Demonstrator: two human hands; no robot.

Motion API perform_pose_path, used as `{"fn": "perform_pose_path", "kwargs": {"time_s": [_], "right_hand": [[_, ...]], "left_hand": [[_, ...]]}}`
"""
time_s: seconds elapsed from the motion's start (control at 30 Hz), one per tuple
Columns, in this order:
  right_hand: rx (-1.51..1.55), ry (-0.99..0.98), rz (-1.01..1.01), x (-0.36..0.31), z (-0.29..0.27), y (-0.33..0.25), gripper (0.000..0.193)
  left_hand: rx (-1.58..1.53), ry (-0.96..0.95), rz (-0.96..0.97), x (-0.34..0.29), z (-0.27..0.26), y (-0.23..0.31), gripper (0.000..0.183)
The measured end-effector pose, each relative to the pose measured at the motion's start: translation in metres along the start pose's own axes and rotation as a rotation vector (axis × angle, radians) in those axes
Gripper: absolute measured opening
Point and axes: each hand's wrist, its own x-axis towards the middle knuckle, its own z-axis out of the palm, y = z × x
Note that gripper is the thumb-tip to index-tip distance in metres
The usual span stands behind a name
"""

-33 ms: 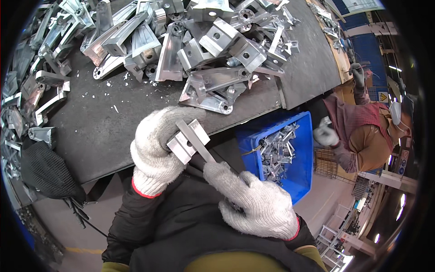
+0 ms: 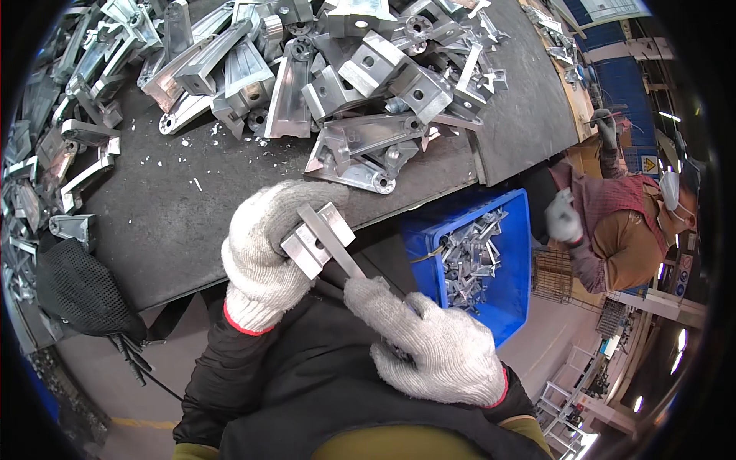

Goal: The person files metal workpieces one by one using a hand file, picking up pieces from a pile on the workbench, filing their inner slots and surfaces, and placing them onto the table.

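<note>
Clock positions are taken from the middle of my view. I record a yellow warning sign [image 2: 649,165] with a dark triangle symbol between two and three o'clock, mounted on a blue panel [image 2: 632,159]. Just past three o'clock I note a narrow pale notice [image 2: 682,276] bearing round red and blue symbols, its lettering too small to read. Between one and two o'clock, at the upper rim, a pale sheet [image 2: 613,8] appears to carry fine print, illegible from my position.

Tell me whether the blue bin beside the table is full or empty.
Neither, it's partly filled: small metal pieces lie inside the blue bin, with bare blue wall showing beside them.
</note>
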Motion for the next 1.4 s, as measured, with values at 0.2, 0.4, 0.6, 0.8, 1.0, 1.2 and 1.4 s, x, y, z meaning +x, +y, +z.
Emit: {"fn": "perform_pose_path", "kwargs": {"time_s": [0.2, 0.4, 0.6, 0.8, 1.0, 1.2, 1.4], "right_hand": [[0.053, -0.010, -0.038, 0.001, 0.000, 0.006, 0.069], [-0.023, -0.021, -0.039, 0.003, 0.000, 0.003, 0.068], [0.037, 0.045, -0.123, 0.002, 0.006, 0.013, 0.068], [0.094, 0.036, -0.157, 0.001, 0.010, 0.015, 0.068], [0.025, -0.013, -0.091, -0.001, 0.004, 0.008, 0.071], [-0.040, 0.002, -0.116, -0.002, 0.005, 0.007, 0.070], [-0.095, 0.047, -0.093, -0.001, 0.002, 0.003, 0.069]], "left_hand": [[-0.095, -0.023, -0.097, -0.001, -0.002, 0.006, 0.040], [-0.102, -0.005, -0.052, 0.001, 0.000, 0.003, 0.041], [-0.051, -0.022, -0.047, 0.003, 0.000, 0.008, 0.039], [-0.075, -0.016, -0.030, 0.002, 0.003, 0.008, 0.039], [-0.096, -0.003, -0.057, 0.000, 0.001, 0.006, 0.039], [-0.063, -0.038, -0.068, 0.000, 0.000, 0.006, 0.039], [-0.076, -0.031, -0.048, -0.001, -0.001, 0.007, 0.040]]}}
